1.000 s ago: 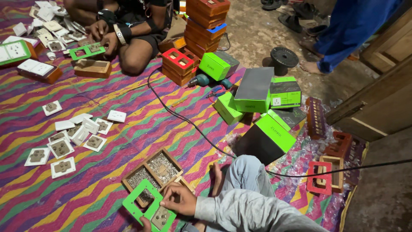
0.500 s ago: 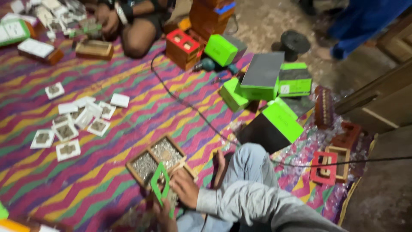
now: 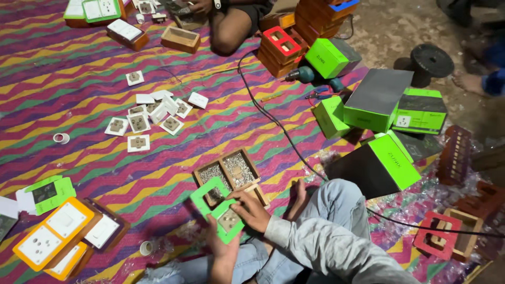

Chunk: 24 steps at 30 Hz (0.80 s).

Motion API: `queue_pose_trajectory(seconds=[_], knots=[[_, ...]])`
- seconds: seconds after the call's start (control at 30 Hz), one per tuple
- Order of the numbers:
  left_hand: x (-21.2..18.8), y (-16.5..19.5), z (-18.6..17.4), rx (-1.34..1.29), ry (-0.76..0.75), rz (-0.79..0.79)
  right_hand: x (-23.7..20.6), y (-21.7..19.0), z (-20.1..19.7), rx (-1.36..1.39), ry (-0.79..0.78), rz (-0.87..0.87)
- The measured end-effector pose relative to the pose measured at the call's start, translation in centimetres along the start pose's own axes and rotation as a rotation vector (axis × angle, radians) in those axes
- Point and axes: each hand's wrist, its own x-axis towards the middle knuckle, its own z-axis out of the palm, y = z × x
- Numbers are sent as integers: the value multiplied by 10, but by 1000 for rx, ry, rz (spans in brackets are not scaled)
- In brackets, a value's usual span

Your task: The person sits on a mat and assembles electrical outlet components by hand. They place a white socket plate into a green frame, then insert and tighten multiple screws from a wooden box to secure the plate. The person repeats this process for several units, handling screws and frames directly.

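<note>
Low in the frame, just left of centre, we see the left hand (image 3: 223, 251) come up from below with its grip clasped on the lower edge of a green frame (image 3: 216, 209), a plastic plate with two square openings. The right hand (image 3: 253, 209) reaches in from the right, its grey sleeve (image 3: 326, 247) behind it, and its fingertips press a small grey insert (image 3: 229, 221) sitting in the frame's lower opening; the grip is half curled on that insert rather than clenched. The frame is tilted and overlaps the near corner of a wooden tray (image 3: 231, 173), whose two compartments hold heaps of small silvery screws. All of this lies on a zigzag mat (image 3: 79, 94) of purple, yellow, green and pink on the floor. In the left centre a loose cluster of white modules (image 3: 152, 118) lies well apart from the hands. At the lower left sits an orange plate (image 3: 55, 239) with white switches. To the right of centre stand several green boxes (image 3: 389, 131), and a black cable (image 3: 284, 129) runs between them and the tray. At the top centre another person's knee (image 3: 231, 31) rests on the mat, beside stacked orange boxes (image 3: 286, 44).
</note>
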Motion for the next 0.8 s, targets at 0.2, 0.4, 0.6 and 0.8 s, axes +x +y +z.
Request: queue_pose_trajectory(seconds=[0.2,0.4,0.6,0.8], knots=[[-4,21,9,-125,60,-25,4,15,1,104,-123,-20],[-1,12,27,-100,98,-59,-1,29,-2,261,-78,19],[0,23,37,24,149,-175,-3,18,-4,157,-30,-74],[-10,29,39,96,-125,-228,-21,-9,-5,203,18,87]])
